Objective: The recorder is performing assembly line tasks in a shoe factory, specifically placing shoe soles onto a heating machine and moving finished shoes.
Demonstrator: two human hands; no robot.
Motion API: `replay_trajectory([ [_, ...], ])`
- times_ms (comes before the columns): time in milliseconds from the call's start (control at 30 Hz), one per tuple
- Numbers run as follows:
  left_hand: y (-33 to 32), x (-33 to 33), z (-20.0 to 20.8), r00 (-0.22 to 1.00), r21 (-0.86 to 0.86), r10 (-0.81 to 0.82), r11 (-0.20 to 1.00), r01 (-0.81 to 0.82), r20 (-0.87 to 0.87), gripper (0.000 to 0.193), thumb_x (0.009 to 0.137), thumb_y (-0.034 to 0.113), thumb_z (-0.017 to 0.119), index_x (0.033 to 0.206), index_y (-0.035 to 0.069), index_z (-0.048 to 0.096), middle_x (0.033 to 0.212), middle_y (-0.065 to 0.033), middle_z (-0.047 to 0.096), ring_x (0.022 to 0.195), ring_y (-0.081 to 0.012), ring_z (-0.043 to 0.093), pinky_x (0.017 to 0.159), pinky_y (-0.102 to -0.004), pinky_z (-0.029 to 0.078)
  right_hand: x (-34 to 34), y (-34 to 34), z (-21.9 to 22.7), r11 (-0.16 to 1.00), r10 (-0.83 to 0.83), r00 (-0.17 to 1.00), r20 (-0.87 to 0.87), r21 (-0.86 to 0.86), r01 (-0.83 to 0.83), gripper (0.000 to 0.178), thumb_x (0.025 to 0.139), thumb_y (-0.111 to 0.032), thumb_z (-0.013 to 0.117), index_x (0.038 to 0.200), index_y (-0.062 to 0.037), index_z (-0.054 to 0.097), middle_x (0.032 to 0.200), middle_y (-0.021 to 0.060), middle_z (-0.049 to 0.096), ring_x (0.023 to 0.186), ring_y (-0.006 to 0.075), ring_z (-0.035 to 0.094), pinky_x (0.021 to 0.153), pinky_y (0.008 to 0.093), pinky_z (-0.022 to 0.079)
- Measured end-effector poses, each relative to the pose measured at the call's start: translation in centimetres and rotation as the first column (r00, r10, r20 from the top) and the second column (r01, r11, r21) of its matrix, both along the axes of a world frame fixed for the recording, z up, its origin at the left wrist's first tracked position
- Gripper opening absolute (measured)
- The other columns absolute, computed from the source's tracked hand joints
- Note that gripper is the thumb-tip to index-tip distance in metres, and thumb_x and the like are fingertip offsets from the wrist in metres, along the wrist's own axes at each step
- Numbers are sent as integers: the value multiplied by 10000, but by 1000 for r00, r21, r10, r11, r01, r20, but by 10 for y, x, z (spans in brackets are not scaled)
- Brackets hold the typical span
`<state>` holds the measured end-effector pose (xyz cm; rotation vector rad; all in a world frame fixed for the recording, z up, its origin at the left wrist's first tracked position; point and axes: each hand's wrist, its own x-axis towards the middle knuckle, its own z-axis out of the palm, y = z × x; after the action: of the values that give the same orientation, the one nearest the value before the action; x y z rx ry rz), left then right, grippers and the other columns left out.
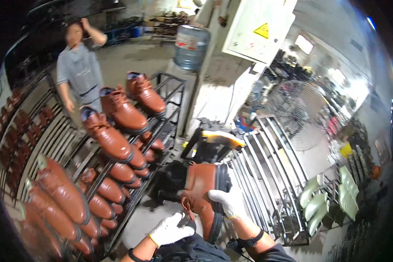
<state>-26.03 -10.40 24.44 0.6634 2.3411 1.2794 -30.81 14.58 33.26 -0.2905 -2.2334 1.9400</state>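
Note:
I hold a reddish-brown leather lace-up shoe (201, 179) in front of me, tilted on its side with its dark sole facing right. My right hand (230, 201), in a white glove, is closed round the sole side, its thumb across the leather. My left hand (170, 229), also gloved, is closed at the shoe's opening beside the laces; its fingertips are partly hidden. Left of me, three similar lace-up shoes (124, 111) stand on top of a black metal rack (118, 205), with more brown shoes on the tiers below.
A slatted metal rack (266, 168) stands at right, near green shoe-shaped pieces (316, 207) and a large fan (294, 113). Ahead are a pillar, an electrical box (257, 30) and a water bottle (191, 47). A person (81, 65) stands at far left behind the shoe racks.

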Motion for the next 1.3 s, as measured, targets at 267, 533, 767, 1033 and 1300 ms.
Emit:
replay_trajectory([
  [267, 59, -23, -70, 974, -59, -214, 976, 210, -78, 576, 995, 482, 558, 1246, -20, 690, 1449, -209, 580, 1369, -354, 518, 1168, -410, 391, -5, 106, 3, 953, -270, 963, -3, 144, 268, 913, 665, -108, 895, 1465, 37, 479, 1174, 102, 692, 981, 161, 662, 886, 292, 554],
  [533, 49, -58, -76, 940, -151, -178, 979, 138, -292, 496, 953, 394, 677, 1267, 10, 682, 1313, -177, 677, 1245, -360, 606, 1093, -421, 469, -52, 88, 57, 745, -170, 981, 90, 663, 68, 854, 661, -334, 855, 1361, 43, 542, 1045, 177, 712, 905, 334, 712, 840, 406, 574],
  [767, 149, -128, -12, 887, 645, 94, 653, -397, 451, 509, 930, 310, 767, 1258, -53, 626, 1119, -170, 711, 1010, -263, 682, 924, -372, 546, -68, 49, 58, 480, -128, 964, 233, 865, -145, 1073, 776, -483, 818, 1519, 99, 310, 1197, 299, 666, 1100, 397, 688, 942, 436, 557],
  [1033, 203, -129, -19, 871, 701, 84, 559, -443, 484, 595, 965, 191, 725, 1489, 44, 483, 1277, -91, 677, 1082, -147, 653, 916, -335, 548, -39, 105, -14, 887, 111, 955, 275, -461, 30, 363, 946, -88, 731, 1291, -16, 643, 1129, 47, 726, 969, 118, 658, 909, 288, 527],
  [1300, 195, -121, -17, 692, 580, -48, 589, -563, 720, 688, 977, -40, 584, 1608, 84, 339, 1481, -66, 541, 1203, -143, 605, 1024, -308, 515, -43, 105, -10, 781, 85, 951, 296, -613, 121, 452, 874, 93, 701, 1312, 4, 634, 1155, 88, 738, 1017, 176, 705, 950, 315, 549],
])
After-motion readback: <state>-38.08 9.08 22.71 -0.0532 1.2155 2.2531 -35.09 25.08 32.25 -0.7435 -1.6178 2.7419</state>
